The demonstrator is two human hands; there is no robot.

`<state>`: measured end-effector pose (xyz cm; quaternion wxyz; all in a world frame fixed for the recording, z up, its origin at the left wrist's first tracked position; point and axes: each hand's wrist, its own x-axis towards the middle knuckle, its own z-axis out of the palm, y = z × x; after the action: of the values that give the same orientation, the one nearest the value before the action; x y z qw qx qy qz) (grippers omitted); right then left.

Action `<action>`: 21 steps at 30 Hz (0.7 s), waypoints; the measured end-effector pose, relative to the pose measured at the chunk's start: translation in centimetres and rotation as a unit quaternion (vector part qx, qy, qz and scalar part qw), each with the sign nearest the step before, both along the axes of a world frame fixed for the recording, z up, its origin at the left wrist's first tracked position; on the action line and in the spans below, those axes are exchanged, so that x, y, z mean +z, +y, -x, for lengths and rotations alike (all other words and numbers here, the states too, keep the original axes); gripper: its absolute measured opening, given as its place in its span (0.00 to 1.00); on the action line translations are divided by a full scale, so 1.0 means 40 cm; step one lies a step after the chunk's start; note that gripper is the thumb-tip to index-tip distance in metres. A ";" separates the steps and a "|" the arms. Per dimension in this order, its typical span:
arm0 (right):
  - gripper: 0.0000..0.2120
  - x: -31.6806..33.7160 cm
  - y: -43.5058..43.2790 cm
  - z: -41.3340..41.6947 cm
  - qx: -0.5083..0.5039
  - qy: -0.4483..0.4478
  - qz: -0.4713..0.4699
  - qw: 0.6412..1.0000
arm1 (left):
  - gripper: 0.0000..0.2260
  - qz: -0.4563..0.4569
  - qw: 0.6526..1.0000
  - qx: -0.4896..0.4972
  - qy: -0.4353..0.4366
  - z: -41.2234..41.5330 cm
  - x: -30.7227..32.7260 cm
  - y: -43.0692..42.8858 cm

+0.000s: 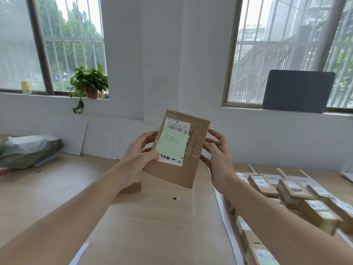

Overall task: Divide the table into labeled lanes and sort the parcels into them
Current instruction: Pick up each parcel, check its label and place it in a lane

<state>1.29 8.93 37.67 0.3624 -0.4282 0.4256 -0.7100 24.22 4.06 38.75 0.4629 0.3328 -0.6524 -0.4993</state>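
Both my forearms reach forward from the bottom corners, hands raised above the table (145,222) at mid-frame. Left hand (139,159) comes up from the lower left, wrist bent slightly; its thumb presses the lower left corner of a pale green sticky note (172,145), the other fingers (150,134) curled round the parcel's left edge and behind it. Right hand (217,159) stands palm inward on the parcel's right edge, fingers spread and lightly bent, tips touching the cardboard; a loose steadying hold rather than a clamp.

The parcel (178,150) is a flat brown cardboard mailer, held upright in the air and tilted a little clockwise, face toward me. It carries a white shipping label (177,125) with a barcode at the top; the sticky note covers most of the label and bears handwritten characters. Dark print runs down the cardboard beside the label.

Far right on the table: rows of small labelled cardboard boxes (294,190) between white strips (225,217).
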 end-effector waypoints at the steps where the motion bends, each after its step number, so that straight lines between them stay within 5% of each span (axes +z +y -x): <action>1: 0.20 -0.002 0.000 -0.002 0.002 0.002 -0.001 1.000 | 0.29 0.000 1.000 -0.001 0.000 0.000 -0.001 -0.001; 6: 0.26 -0.010 -0.001 -0.007 0.012 0.003 -0.019 1.000 | 0.30 0.004 1.000 -0.005 -0.004 -0.007 -0.010 -0.010; 21: 0.26 -0.043 -0.046 0.011 -0.013 0.004 -0.047 0.999 | 0.29 -0.027 0.999 -0.022 0.000 0.010 -0.041 -0.041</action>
<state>0.84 7.08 35.96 0.3715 -0.4080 0.4656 -0.6919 23.82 2.43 37.12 0.4424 0.3304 -0.6462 -0.5268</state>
